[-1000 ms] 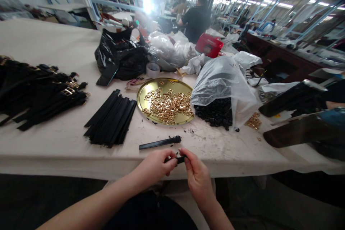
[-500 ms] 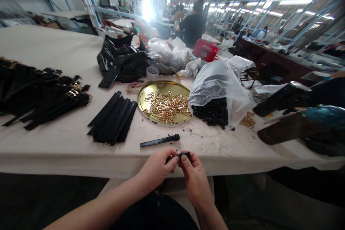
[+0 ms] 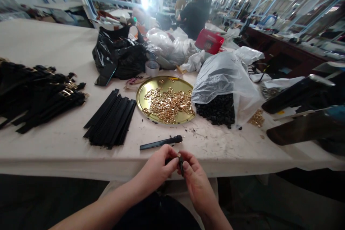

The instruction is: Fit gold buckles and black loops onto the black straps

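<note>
At the table's front edge, my left hand [image 3: 161, 161] and my right hand [image 3: 192, 172] meet, both closed on one short black strap [image 3: 180, 165]. Fingers cover most of it, and a small gold glint shows between the fingertips. Just beyond lies a black strap with a buckle end [image 3: 161, 142], its metal prong pointing right. Behind that, a round gold tray [image 3: 142, 93] carries a heap of gold buckles [image 3: 168, 104]. Flat black straps [image 3: 110, 120] are stacked to the left of the tray.
Finished-looking black straps with buckles [image 3: 40, 93] pile at far left. A white plastic bag [image 3: 215, 72] spills small black loops [image 3: 215, 109] right of the tray. Beyond stand a black bag [image 3: 118, 55], tape roll [image 3: 152, 68] and red container [image 3: 208, 41]. Dark cylinders [image 3: 299, 93] lean at right. A person [image 3: 195, 18] is behind.
The black piece in my right fingers has turned from pointing right to pointing downward. Both hands stay together in nearly the same place; the camera view has shifted slightly.
</note>
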Demonstrator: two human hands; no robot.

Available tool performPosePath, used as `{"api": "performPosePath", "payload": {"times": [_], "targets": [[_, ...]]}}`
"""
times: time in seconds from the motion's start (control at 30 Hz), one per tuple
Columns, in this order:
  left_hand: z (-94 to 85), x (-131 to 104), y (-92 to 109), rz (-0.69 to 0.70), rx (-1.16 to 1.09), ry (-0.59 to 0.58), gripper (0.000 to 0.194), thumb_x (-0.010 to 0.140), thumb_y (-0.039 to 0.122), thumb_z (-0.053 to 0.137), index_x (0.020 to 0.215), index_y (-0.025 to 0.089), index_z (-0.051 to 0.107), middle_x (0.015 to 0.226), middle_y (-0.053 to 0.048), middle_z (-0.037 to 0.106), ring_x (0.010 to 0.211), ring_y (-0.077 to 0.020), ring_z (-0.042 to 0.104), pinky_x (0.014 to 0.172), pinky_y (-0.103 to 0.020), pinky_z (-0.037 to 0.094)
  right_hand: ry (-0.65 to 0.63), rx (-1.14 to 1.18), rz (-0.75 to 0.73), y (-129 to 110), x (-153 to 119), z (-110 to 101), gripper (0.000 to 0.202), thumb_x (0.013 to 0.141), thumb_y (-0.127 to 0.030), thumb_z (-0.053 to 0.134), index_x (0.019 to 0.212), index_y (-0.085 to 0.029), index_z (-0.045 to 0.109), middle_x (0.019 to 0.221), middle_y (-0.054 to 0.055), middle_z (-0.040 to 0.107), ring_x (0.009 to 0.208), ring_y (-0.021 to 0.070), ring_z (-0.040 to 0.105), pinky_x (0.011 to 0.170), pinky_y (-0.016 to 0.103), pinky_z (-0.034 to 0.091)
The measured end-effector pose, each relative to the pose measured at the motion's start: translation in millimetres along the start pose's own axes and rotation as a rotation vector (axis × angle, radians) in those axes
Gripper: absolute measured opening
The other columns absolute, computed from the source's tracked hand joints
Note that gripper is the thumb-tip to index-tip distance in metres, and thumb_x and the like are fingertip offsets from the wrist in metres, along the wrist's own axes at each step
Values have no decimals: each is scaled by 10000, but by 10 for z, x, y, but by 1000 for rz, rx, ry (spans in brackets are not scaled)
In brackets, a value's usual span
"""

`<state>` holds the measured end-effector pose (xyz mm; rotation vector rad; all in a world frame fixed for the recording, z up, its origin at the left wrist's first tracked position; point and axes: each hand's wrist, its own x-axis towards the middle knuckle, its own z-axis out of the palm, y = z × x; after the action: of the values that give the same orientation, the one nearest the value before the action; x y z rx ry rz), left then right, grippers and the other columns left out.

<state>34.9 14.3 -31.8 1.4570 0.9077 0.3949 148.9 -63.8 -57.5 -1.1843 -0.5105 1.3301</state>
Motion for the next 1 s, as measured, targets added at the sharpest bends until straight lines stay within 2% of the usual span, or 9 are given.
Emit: {"api": "performPosePath", "payload": {"times": [0.1, 0.27, 0.47, 0.6, 0.7, 0.77, 0.83, 0.9, 1.0], "targets": [[-33, 24, -3, -2, 116, 0, 96, 800, 263, 463, 798, 168, 476, 711, 22, 544, 549, -88, 489, 511, -203, 389, -87, 24, 77, -12, 24, -6, 295, 749, -378, 628, 998, -229, 574, 918, 21, 631, 844, 157, 553, 772, 281, 407], [-71, 73, -11, -25, 302, 6, 98, 771, 267, 506, 768, 169, 517, 716, 16, 561, 649, -122, 495, 569, -217, 368, -79, 106, 147, -23, 78, -68, 229, 689, -296, 705, 845, -216, 559, 770, -33, 583, 736, 112, 523, 698, 229, 387], [-103, 89, 47, -60, 209, -117, 123, 781, 251, 491, 830, 166, 566, 756, 11, 594, 689, -124, 522, 613, -213, 393, -166, 179, 193, -63, 110, -106, 240, 686, -294, 701, 678, -195, 483, 665, -42, 513, 658, 108, 474, 627, 225, 359], [-189, -1, 146, -77, 216, -170, 167, 818, 253, 437, 857, 174, 579, 765, 15, 595, 672, -117, 517, 613, -210, 392, -75, 5, 149, -84, 95, -92, 220, 718, -357, 659, 728, -189, 517, 660, -40, 490, 624, 102, 436, 596, 223, 352], [-213, -72, 190, -82, 223, -205, 255, 863, 319, 362, 919, 179, 569, 744, 13, 587, 641, -120, 510, 593, -217, 388, 51, -158, 59, -100, 75, -58, 269, 703, -376, 664, 663, -191, 472, 608, -52, 448, 575, 96, 407, 555, 221, 348], [-196, -96, 193, -70, 251, -183, 222, 842, 323, 407, 907, 176, 560, 769, 7, 594, 683, -134, 522, 618, -225, 391, 118, -165, 24, -117, 56, -25, 292, 670, -374, 689, 682, -201, 454, 620, -57, 456, 571, 96, 425, 558, 224, 366], [-165, -105, 186, -53, 316, -146, 148, 797, 282, 468, 838, 171, 557, 793, 1, 601, 730, -148, 529, 646, -234, 389, 111, -116, 62, -136, 29, 2, 319, 645, -375, 702, 809, -213, 483, 671, -51, 501, 599, 104, 471, 584, 234, 396], [-139, -114, 180, -58, 378, -134, 107, 773, 240, 473, 791, 169, 550, 775, -2, 600, 723, -152, 530, 636, -237, 384, 39, -95, 124, -148, -6, 13, 391, 636, -361, 705, 930, -219, 490, 735, -35, 542, 644, 116, 509, 611, 243, 416], [-140, -149, 170, -48, 386, -158, 111, 765, 219, 461, 784, 170, 558, 782, -8, 605, 738, -157, 535, 638, -237, 392, 0, -147, 119, -146, -63, 4, 313, 653, -322, 693, 875, -221, 497, 713, -46, 524, 634, 111, 503, 585, 228, 412]]}}
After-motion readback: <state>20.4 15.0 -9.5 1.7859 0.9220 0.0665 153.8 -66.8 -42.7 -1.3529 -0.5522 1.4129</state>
